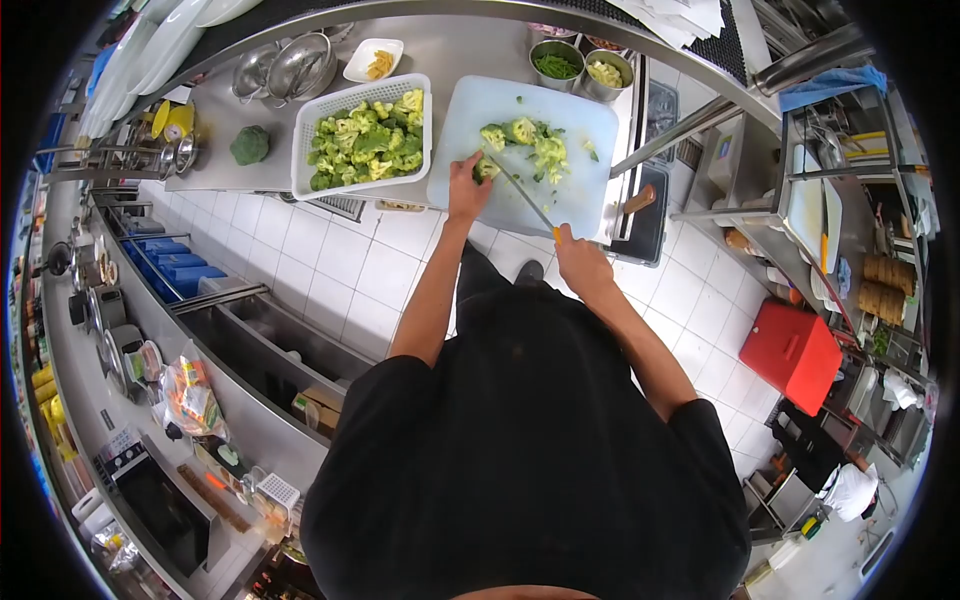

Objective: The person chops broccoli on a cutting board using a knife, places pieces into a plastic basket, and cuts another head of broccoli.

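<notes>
My right hand [583, 262] grips the yellow handle of a kitchen knife [527, 201], its blade angled up and left across the pale cutting board [580, 105]. At the blade's tip end, my left hand [469, 187] is closed around a small broccoli piece [486, 168], mostly covered by the fingers. Cut broccoli florets [548, 152] and crumbs lie on the board beyond the knife. Left of the board stands a white basket [427, 130] filled with broccoli florets [367, 142].
One whole broccoli head [250, 146] sits on the steel counter [212, 110]. Behind are metal bowls [301, 68], a white dish [395, 47] with yellowish pieces, and containers of chopped greens [557, 66] and pale pieces [605, 73]. A steel post [680, 135] slants at the board's right.
</notes>
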Motion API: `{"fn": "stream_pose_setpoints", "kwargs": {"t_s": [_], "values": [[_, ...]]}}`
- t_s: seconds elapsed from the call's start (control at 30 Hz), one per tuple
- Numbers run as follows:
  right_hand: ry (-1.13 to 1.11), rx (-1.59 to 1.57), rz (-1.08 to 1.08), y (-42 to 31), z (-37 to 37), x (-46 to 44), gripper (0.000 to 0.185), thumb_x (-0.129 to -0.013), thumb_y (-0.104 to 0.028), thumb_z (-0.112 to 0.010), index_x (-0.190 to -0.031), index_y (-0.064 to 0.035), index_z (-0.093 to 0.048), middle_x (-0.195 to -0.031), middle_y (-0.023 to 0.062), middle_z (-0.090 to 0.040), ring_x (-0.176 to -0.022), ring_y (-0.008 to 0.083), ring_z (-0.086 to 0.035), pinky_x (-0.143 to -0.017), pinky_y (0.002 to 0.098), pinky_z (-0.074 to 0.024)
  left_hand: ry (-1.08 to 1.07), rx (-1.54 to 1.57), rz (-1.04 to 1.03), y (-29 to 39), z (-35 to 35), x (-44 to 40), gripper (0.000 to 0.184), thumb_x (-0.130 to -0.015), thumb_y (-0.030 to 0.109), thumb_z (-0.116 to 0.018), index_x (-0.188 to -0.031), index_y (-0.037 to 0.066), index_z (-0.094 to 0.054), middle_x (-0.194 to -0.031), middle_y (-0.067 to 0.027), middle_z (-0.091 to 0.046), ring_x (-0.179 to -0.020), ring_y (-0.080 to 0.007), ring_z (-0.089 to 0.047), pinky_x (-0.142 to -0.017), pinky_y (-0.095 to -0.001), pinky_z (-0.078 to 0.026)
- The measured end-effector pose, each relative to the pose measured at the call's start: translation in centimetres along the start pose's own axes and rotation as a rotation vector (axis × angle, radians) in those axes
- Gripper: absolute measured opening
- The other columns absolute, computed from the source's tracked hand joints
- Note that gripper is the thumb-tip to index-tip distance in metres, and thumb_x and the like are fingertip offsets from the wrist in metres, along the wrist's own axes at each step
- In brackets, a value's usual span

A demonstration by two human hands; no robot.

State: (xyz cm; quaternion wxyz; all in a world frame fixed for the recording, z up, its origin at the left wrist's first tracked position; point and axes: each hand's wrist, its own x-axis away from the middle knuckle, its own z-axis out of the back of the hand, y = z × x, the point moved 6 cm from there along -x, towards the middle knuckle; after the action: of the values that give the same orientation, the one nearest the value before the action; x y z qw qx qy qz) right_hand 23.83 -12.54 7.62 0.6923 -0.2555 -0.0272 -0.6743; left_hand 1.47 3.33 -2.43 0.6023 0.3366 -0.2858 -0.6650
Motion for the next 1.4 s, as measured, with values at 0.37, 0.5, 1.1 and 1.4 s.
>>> {"fn": "stream_pose_setpoints", "kwargs": {"t_s": [0.37,0.5,1.1,1.4], "values": [[-0.015,-0.197,-0.030,4.1,-3.5,0.9,0.036,-0.105,-0.036,-0.051,-0.122,-0.0046,-0.044,-0.088,0.0313,-0.069,-0.084,0.0527,-0.068,-0.074,0.0631,-0.0535,0.516,0.374,-0.072,1.6,12.8,-2.4,0.055,-0.083,0.005,-0.078,-0.136,0.008,-0.060,-0.109,-0.0109,-0.057,-0.088,-0.0172,-0.059,-0.075,-0.0315,-0.053],[-0.053,-0.172,-0.072,5.3,-5.0,2.2,0.036,-0.106,-0.037,-0.051,-0.122,-0.0053,-0.045,-0.086,0.0293,-0.069,-0.082,0.0516,-0.069,-0.072,0.0627,-0.0535,0.763,0.014,0.069,-4.1,23.5,-5.7,0.059,-0.084,0.009,-0.078,-0.139,0.003,-0.056,-0.112,-0.0169,-0.056,-0.090,-0.0244,-0.059,-0.079,-0.0389,-0.053],[0.106,-0.001,-0.116,2.6,1.2,4.8,0.033,-0.103,-0.032,-0.058,-0.117,-0.0033,-0.050,-0.076,0.0246,-0.069,-0.072,0.0456,-0.071,-0.064,0.0564,-0.0562,-0.230,-0.053,-0.166,0.8,-0.8,-7.6,0.043,-0.085,0.003,-0.069,-0.128,0.009,-0.065,-0.115,-0.0197,-0.065,-0.105,-0.0358,-0.065,-0.095,-0.0450,-0.054],[0.074,0.106,-0.008,0.5,2.6,3.9,0.032,-0.104,-0.030,-0.057,-0.118,-0.0030,-0.050,-0.074,0.0181,-0.072,-0.070,0.0394,-0.073,-0.063,0.0504,-0.0596,-0.074,-0.002,0.042,0.3,2.7,-1.7,0.037,-0.079,0.008,-0.077,-0.115,0.007,-0.067,-0.115,-0.0209,-0.063,-0.090,-0.0358,-0.068,-0.084,-0.0442,-0.058]]}}
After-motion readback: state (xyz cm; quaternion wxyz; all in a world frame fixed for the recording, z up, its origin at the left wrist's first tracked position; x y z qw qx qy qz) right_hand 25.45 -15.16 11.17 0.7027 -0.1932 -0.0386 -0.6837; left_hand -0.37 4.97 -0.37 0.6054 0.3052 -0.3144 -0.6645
